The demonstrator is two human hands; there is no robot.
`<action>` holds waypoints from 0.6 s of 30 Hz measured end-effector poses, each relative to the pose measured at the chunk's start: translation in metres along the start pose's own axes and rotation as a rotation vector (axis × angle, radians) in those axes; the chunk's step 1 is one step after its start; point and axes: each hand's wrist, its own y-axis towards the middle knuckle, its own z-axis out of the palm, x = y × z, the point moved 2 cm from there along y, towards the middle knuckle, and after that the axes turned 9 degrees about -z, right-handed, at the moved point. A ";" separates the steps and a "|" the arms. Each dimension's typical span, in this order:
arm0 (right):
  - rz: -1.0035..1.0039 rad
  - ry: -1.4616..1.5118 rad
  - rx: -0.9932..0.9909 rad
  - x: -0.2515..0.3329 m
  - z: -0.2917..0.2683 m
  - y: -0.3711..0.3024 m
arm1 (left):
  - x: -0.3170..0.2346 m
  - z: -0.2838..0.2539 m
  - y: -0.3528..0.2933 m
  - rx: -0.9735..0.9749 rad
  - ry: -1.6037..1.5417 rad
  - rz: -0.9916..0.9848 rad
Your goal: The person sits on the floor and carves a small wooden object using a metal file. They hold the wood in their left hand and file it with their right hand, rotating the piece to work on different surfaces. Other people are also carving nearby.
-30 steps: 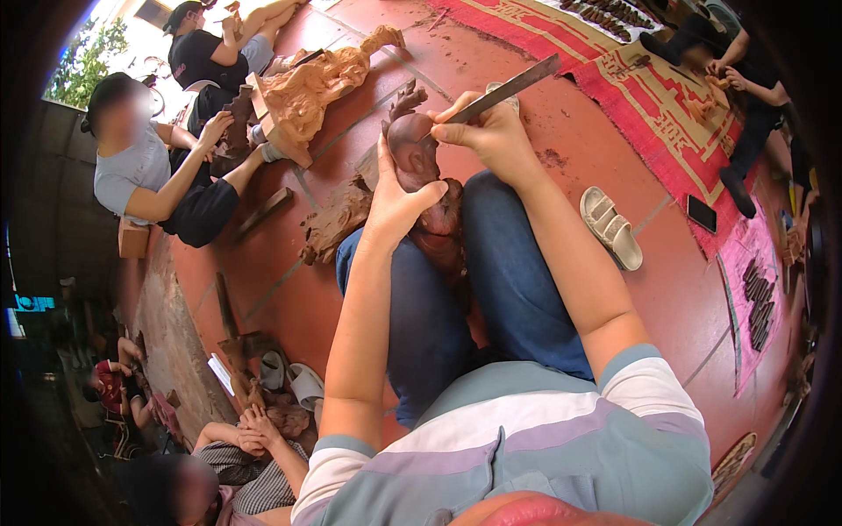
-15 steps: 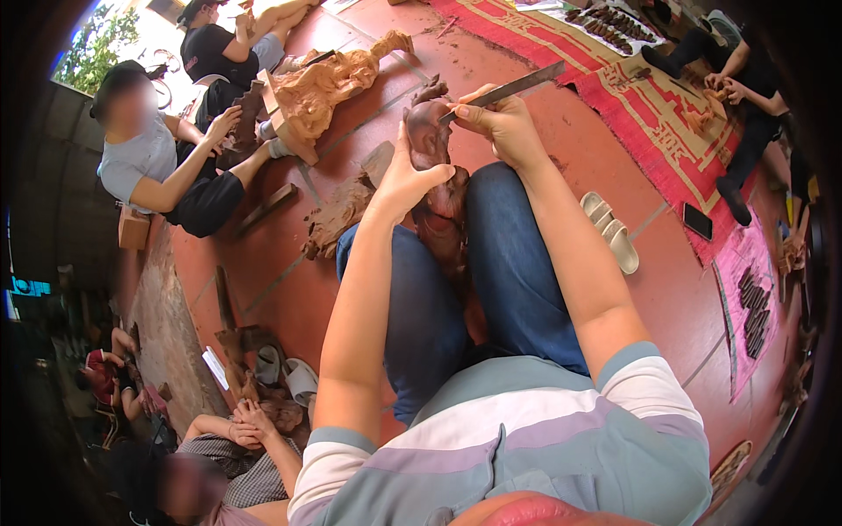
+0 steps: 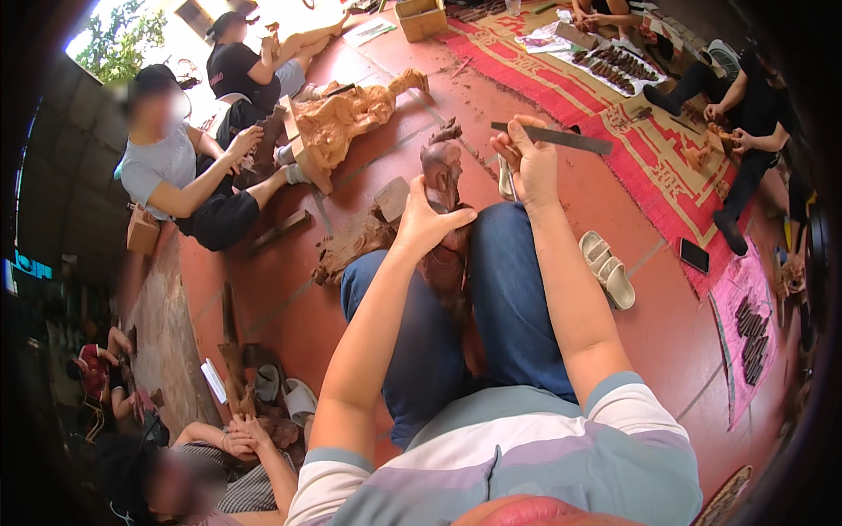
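A dark brown carved wooden figure [image 3: 441, 168] stands upright between my knees. My left hand [image 3: 428, 230] is wrapped round its middle, thumb across the near side. My right hand [image 3: 533, 168] pinches a flat grey file [image 3: 572, 141] and holds it up to the right of the carving, apart from it. The file's blade points right. My palm and fingers hide part of the file's near end, and the carving's lower part is partly hidden between my legs.
Left of my knees lies a rough wooden piece [image 3: 355, 250]. Beyond it rests a large lighter carving [image 3: 342, 127], with a co-worker [image 3: 180, 162] seated beside it. Sandals [image 3: 607, 270], a phone [image 3: 695, 255] and a red mat [image 3: 605, 101] are on the right. Another person sits at lower left.
My right hand has lifted the file off the carving's top and drawn it to the right. My left hand still grips the carving. The whole view has shifted slightly.
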 end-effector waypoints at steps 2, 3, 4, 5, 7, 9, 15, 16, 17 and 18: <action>-0.029 0.061 0.010 0.003 0.006 -0.002 | -0.001 -0.001 -0.003 -0.080 -0.003 0.006; -0.032 -0.009 0.022 0.002 0.005 -0.004 | -0.001 0.001 -0.002 -0.104 -0.003 0.001; -0.044 -0.060 0.019 0.002 0.002 -0.009 | 0.002 0.001 -0.006 -0.093 -0.002 -0.010; -0.066 -0.114 0.016 0.005 -0.001 -0.013 | 0.001 0.003 -0.008 -0.077 -0.004 -0.012; -0.117 -0.188 0.037 0.006 0.000 -0.013 | -0.001 -0.003 -0.010 -0.068 -0.013 0.001; -0.144 -0.219 0.091 0.006 -0.009 -0.016 | -0.002 -0.008 -0.015 -0.040 -0.028 0.015; 0.014 -0.163 0.178 0.023 0.005 -0.044 | -0.001 -0.020 -0.049 0.054 0.096 -0.001; 0.008 -0.173 0.205 0.025 0.005 -0.047 | 0.004 -0.019 -0.051 0.042 0.139 -0.015; 0.004 -0.187 0.237 0.028 0.007 -0.049 | 0.004 -0.018 -0.053 0.028 0.175 -0.028; 0.000 -0.200 0.270 0.030 0.008 -0.050 | 0.003 -0.018 -0.056 0.092 0.154 -0.003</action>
